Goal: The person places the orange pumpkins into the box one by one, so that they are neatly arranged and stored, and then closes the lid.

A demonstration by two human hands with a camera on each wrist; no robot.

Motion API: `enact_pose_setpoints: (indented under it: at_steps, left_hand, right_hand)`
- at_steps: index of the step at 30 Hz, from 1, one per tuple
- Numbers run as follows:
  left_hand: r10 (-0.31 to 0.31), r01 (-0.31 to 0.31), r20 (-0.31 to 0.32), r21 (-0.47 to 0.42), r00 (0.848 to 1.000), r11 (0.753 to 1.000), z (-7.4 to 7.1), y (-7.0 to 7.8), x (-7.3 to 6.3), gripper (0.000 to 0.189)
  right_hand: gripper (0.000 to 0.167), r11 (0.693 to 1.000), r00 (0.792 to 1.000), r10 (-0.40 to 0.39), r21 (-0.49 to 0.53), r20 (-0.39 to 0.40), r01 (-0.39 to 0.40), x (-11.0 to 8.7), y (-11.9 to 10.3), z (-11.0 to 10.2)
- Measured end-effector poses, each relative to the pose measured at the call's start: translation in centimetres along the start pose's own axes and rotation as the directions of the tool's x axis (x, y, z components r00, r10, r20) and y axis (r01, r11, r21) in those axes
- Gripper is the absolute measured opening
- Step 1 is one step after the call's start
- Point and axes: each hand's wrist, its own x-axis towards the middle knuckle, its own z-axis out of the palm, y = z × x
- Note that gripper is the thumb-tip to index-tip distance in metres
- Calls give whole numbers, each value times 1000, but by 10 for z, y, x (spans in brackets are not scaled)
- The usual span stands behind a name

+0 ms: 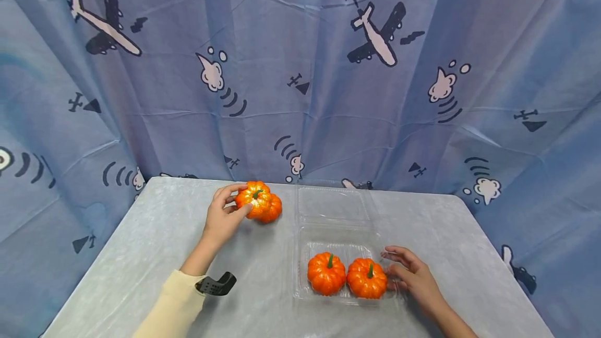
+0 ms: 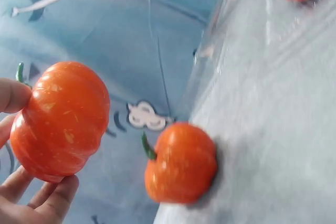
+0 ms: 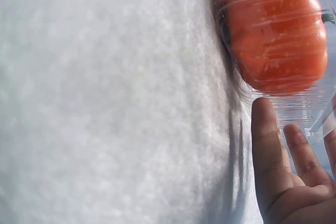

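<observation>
My left hand point(image 1: 224, 216) grips a small orange pumpkin point(image 1: 252, 197) between thumb and fingers, raised above the table. Behind it, partly hidden in the head view, another pumpkin point(image 2: 181, 163) stands on the table. A clear plastic box point(image 1: 300, 254) lies opened, and two pumpkins sit side by side along its near wall, the left one point(image 1: 326, 275) and the right one point(image 1: 367, 278). At the box's right side is my right hand point(image 1: 413, 278), its fingers loosely extended against the clear wall, holding nothing.
The box's clear lid point(image 1: 333, 203) lies folded back toward the far edge of the pale table point(image 1: 451, 233). A blue curtain point(image 1: 263, 93) printed with planes hangs right behind the table. A black band point(image 1: 216, 284) circles the left wrist.
</observation>
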Motion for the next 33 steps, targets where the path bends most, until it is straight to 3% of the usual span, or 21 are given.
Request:
enact_pose_setpoints:
  at_steps: [5,9,12,15,17,27,33]
  left_hand:
    - [65,-64,34,-36,997,997,16,9,-2,38]
    - [86,-84,67,-32,994,996,27,28,-8,38]
    - [97,-93,81,-48,992,994,36,30,-9,40]
    - [123,-117,88,-76,989,990,46,18,-6,41]
    - [141,-133,95,-86,985,987,51,19,-6,41]
    - [177,-173,138,-41,974,984,74,28,-3,47]
    - [203,-201,197,-30,959,979,91,35,0,48]
  right_hand:
    - [47,1000,1000,-6,8,5,6,-1,3,1]
    - [47,1000,1000,-7,12,14,7,0,4,2]
    - [47,1000,1000,0,10,17,0,0,3,4]
    - [47,1000,1000,8,5,12,-8,-1,2,5]
    - [47,1000,1000,7,-2,12,-7,-1,2,5]
    - [48,1000,1000,6,-4,11,-6,1,2,5]
    - [48,1000,1000,-3,-10,6,3,-1,0,2]
